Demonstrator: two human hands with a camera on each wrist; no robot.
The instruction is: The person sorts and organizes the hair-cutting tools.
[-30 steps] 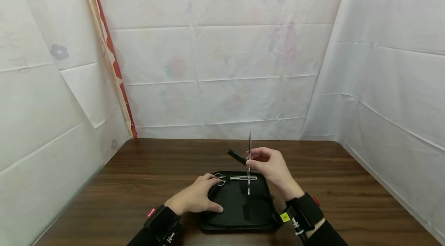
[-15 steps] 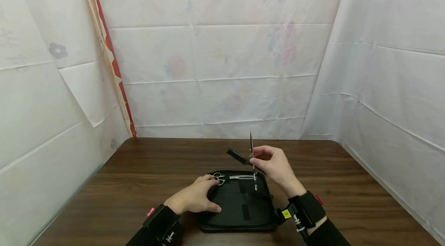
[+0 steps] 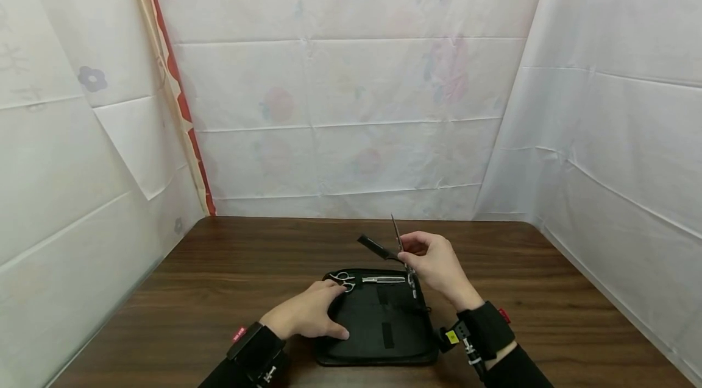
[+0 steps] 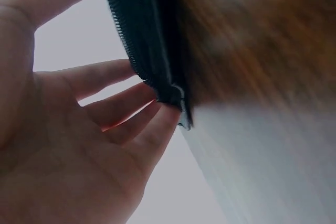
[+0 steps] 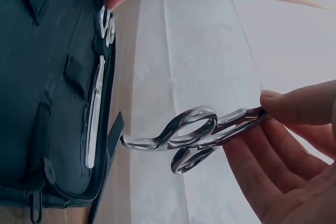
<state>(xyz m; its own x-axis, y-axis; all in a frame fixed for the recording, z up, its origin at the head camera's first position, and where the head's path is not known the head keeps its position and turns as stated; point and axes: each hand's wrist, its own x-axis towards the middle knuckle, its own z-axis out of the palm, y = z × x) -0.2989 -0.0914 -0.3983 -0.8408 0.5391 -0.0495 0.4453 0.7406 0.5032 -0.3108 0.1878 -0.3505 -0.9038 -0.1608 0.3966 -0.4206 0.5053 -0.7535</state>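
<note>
My right hand (image 3: pixel 430 261) pinches silver scissors (image 5: pixel 195 128) by the blades between thumb and fingers. Their points aim up and the finger rings hang toward the far right corner of an open black zip case (image 3: pixel 359 321). A second pair of scissors (image 3: pixel 384 280) lies along the case's far edge under a strap. My left hand (image 3: pixel 309 310) rests on the case's left side, thumb on the inner face and fingertips by the rings of that second pair. In the left wrist view, the fingers (image 4: pixel 110 80) reach the case's zip edge, their tips partly hidden behind it.
A black item with a flat, straight end (image 3: pixel 375 247) lies behind the case, close to the right hand. Dark wooden table (image 3: pixel 219 278) surrounds the case. White sheeting (image 3: pixel 340 89) hangs behind the table and along both sides. Bare black straps (image 3: pixel 387 335) cross the case's inside.
My right hand has shifted slightly right. The scissors it pinches have turned, tip leaning left and finger rings swinging right toward the case's edge. The left hand stays in nearly the same place.
</note>
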